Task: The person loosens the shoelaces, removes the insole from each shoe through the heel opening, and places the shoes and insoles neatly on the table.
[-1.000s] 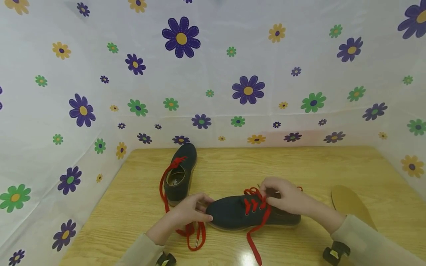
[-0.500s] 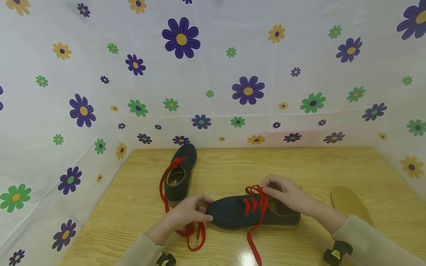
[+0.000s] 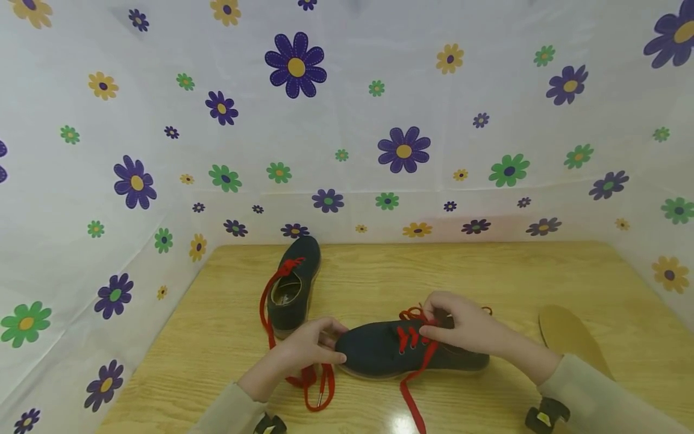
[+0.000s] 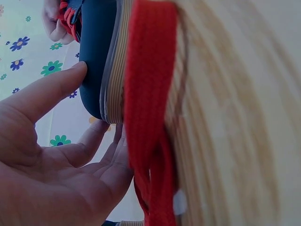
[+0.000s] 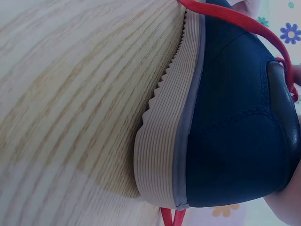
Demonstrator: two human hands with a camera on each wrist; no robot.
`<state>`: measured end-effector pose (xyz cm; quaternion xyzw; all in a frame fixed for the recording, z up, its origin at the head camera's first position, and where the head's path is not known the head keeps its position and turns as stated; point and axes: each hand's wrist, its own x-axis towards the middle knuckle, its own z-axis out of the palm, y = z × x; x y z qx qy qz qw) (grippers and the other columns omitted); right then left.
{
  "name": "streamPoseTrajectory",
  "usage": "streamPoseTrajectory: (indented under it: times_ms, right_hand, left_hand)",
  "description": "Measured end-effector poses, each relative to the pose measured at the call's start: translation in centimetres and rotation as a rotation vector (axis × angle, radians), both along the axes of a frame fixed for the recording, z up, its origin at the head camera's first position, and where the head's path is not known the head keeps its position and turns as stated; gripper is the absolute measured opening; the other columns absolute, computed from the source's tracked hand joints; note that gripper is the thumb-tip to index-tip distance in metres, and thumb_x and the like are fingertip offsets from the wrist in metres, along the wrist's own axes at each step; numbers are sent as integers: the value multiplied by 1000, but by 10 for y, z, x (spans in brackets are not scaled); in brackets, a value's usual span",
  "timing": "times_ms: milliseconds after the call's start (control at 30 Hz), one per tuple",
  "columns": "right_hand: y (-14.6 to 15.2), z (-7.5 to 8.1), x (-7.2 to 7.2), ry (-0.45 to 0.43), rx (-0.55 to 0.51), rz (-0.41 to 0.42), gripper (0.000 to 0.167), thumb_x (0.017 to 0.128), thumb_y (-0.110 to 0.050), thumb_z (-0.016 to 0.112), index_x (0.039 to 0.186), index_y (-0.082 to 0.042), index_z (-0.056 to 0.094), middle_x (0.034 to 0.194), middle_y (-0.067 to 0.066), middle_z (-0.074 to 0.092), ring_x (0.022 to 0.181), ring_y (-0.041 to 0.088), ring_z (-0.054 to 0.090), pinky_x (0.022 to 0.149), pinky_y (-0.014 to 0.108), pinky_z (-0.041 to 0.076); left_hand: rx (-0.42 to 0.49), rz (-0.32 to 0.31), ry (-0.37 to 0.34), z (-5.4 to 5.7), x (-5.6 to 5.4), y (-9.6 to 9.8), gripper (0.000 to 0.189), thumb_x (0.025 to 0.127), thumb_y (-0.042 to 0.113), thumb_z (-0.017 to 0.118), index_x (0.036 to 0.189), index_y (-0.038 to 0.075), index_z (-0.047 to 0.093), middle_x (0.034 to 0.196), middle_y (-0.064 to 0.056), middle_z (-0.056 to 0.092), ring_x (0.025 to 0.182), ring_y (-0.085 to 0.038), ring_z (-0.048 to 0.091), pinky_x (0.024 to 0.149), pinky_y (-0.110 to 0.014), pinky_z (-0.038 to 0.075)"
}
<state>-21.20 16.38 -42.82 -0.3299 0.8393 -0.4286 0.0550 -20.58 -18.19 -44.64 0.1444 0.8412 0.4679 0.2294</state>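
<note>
A navy canvas shoe (image 3: 371, 349) with red laces lies lengthwise on the table, toe to the left. Around its toe, my left hand (image 3: 306, 352) has the thumb on the upper and fingers at the front of the sole. My right hand (image 3: 466, 325) pinches the red shoelace (image 3: 427, 355) at the top eyelets, its fingertips partly hidden at the shoe's opening. One lace end hangs over the near side. In the right wrist view, the heel (image 5: 230, 160) and ribbed sole fill much of the picture; the right fingers are mostly out of sight.
Behind the left hand stands a second navy shoe (image 3: 287, 310), its long red lace (image 3: 328, 386) trailing beside that hand. A tan insole (image 3: 569, 337) lies to the right on the wooden table (image 3: 217, 337). A flowered white curtain (image 3: 347, 108) encloses the back and sides.
My right hand lifted slightly with the shoelace half a second ago, uncovering the shoe's opening, then came back down to the top eyelets. The left hand and shoe have stayed in place.
</note>
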Motion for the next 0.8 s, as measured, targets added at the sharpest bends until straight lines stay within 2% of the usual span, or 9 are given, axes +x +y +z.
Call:
streamPoseTrajectory:
  times_ms: [100,200,367,500,667,800]
  right_hand:
    - [0,0,-1,40,0,9,24,100,-16,76,87,-17,56,88,-8,55,82,7,53,74,27,47]
    - [3,0,-2,17,-22,15,19,102,-14,72,88,-15,59,89,-7,59,84,4,56,77,26,51]
    - [7,2,-2,-116,-84,-36,14,105,-14,68,93,-7,64,90,-2,60,84,5,58,77,25,51]
    - [8,2,-3,-218,-138,-69,19,110,-16,60,101,0,63,93,2,60,86,6,59,81,25,53]
    - [8,0,-3,-253,-187,-83,23,114,-16,51,108,5,59,101,3,60,98,1,65,92,24,57]
    - [9,0,-3,-276,-209,-87,19,112,-13,54,111,5,59,104,5,61,98,1,65,91,23,57]
  left_hand:
    - [0,2,3,0,-1,-1,47,89,1,82,132,-4,65,121,-18,71,103,-21,70,88,-37,60]
    - [2,4,1,0,-1,0,47,89,1,82,132,-4,65,122,-18,71,104,-21,70,88,-36,60]
    - [5,4,-3,-1,-1,2,47,89,2,83,132,-4,64,122,-18,72,104,-21,70,88,-35,60]
    - [2,5,-1,-1,-1,1,48,88,1,83,132,-4,64,120,-17,72,103,-20,70,87,-35,60]
    - [16,4,-10,-2,0,-1,48,89,0,82,133,-5,63,119,-18,71,103,-20,70,88,-36,61]
    - [43,1,-30,-2,1,-1,48,89,0,82,133,-6,62,122,-20,70,104,-22,72,89,-37,62]
